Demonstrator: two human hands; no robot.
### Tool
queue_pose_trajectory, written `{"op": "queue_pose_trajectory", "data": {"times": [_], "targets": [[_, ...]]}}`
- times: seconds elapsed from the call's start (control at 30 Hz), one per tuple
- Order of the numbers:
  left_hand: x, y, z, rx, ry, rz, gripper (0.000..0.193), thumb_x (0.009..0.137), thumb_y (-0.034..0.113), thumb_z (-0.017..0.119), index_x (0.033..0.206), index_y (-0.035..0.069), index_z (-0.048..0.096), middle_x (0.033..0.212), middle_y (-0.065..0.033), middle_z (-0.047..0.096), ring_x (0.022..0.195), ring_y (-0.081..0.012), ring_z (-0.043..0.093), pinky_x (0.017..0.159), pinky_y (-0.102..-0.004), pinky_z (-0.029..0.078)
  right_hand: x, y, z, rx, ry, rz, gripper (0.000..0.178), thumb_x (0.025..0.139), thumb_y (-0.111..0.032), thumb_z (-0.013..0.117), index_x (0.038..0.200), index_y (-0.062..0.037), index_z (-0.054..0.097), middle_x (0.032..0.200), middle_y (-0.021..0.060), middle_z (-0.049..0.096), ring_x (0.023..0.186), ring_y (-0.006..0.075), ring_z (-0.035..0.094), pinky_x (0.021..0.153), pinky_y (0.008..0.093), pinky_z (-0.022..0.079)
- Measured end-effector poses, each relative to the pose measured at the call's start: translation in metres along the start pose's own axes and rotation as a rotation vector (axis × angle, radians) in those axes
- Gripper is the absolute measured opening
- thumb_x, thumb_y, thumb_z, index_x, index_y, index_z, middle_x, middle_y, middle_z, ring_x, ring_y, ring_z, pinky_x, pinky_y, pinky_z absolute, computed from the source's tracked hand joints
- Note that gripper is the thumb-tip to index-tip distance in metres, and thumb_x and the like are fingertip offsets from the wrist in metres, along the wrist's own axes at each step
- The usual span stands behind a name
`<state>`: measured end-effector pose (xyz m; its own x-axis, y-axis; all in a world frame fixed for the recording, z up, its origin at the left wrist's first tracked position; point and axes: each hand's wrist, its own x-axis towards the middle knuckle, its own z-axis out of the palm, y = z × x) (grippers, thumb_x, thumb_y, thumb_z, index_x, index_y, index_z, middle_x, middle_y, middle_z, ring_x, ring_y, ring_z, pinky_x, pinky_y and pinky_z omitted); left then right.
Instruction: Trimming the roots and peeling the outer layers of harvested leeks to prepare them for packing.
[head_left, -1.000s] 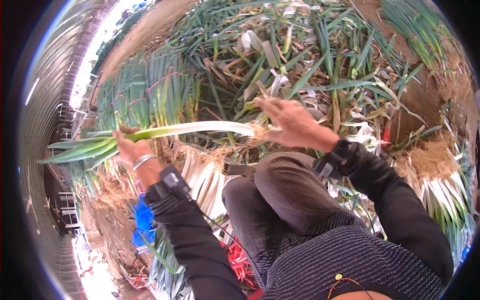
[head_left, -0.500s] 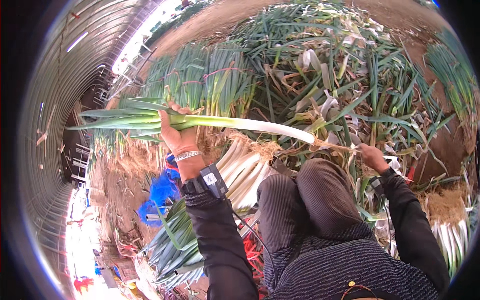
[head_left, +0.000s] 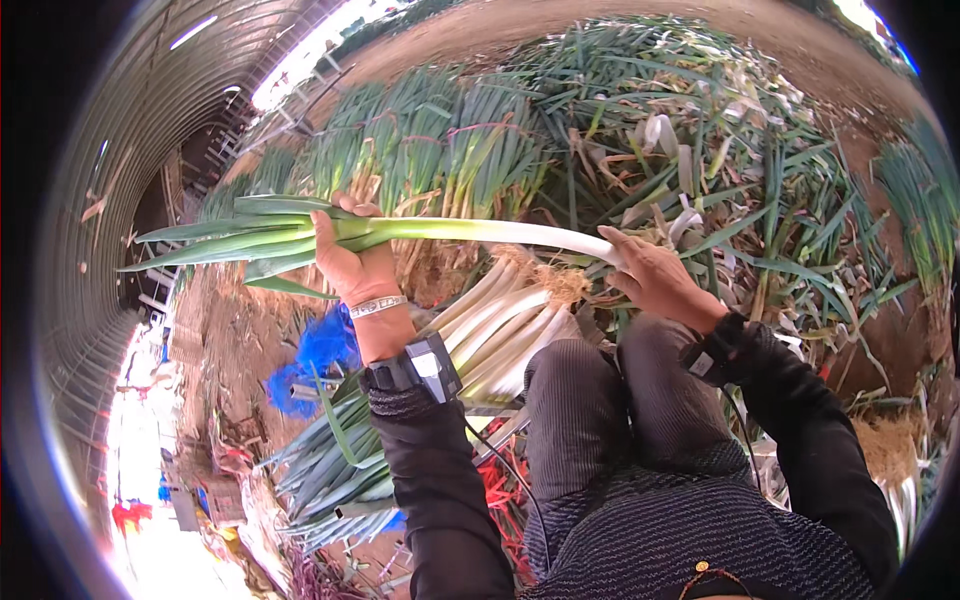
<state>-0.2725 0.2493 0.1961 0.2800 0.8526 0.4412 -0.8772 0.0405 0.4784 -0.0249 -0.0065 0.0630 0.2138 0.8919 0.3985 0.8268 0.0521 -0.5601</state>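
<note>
A long green onion (head_left: 470,230) lies level in front of me, its green leaves to the left and its white stalk to the right. My left hand (head_left: 355,255) is closed around it where the leaves begin. On the white root end, my right hand (head_left: 660,280) grips the stalk, and its fingers hide the roots. Below the stalk, beside my knees, rests a heap of onions (head_left: 505,345) with white stalks and tan roots. The green tops (head_left: 335,480) of that heap reach toward the lower left, behind my left forearm.
Tied bundles of green onions (head_left: 420,150) stand beyond my left hand. A broad pile of stripped leaves (head_left: 680,130) spreads ahead and to the right. Blue plastic netting (head_left: 320,360) lies left of my forearm, and red strings (head_left: 505,500) lie beside my thigh. More onions (head_left: 915,200) are at far right.
My right hand has moved left from the dry strand pulled out at the roots and now holds the white end. My left hand keeps its hold on the green onion.
</note>
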Motion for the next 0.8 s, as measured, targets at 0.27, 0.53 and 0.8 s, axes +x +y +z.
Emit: {"op": "queue_pose_trajectory", "data": {"times": [0.27, 0.53, 0.8], "targets": [[-0.039, 0.126, -0.067, 0.131, 0.128, 0.105, 0.025, 0.089, 0.016, 0.065, 0.112, 0.011, 0.057, 0.099, -0.0052, 0.061, 0.087, -0.0205, 0.059, 0.078, -0.0385, 0.049, 0.056, -0.067, 0.054, 0.235, -0.071, -0.273, 0.05, 0.087, -0.01, 0.06, 0.134, -0.0136, 0.045, 0.114, 0.0148, 0.058, 0.098, 0.0369, 0.059, 0.08, 0.0437, 0.048], [-0.094, 0.173, -0.163, 0.212, 0.411, 0.145, 0.03, 0.09, 0.024, 0.066, 0.116, 0.009, 0.061, 0.112, -0.0064, 0.066, 0.106, -0.0246, 0.061, 0.094, -0.0496, 0.048, 0.129, -0.063, 0.118, -0.101, -0.069, -0.442, 0.035, 0.079, -0.008, 0.065, 0.113, -0.0125, 0.056, 0.101, 0.0064, 0.062, 0.094, 0.0284, 0.062, 0.077, 0.0403, 0.047], [-0.139, 0.137, -0.278, 0.132, 0.686, -0.016, 0.029, 0.09, 0.028, 0.067, 0.11, 0.009, 0.063, 0.11, -0.0057, 0.067, 0.103, -0.0246, 0.062, 0.09, -0.0459, 0.049, 0.153, -0.016, 0.198, -0.299, -0.222, -0.404, 0.02, 0.08, -0.007, 0.062, 0.098, -0.0128, 0.056, 0.093, 0.0052, 0.062, 0.095, 0.0272, 0.06, 0.077, 0.0397, 0.046]]}}
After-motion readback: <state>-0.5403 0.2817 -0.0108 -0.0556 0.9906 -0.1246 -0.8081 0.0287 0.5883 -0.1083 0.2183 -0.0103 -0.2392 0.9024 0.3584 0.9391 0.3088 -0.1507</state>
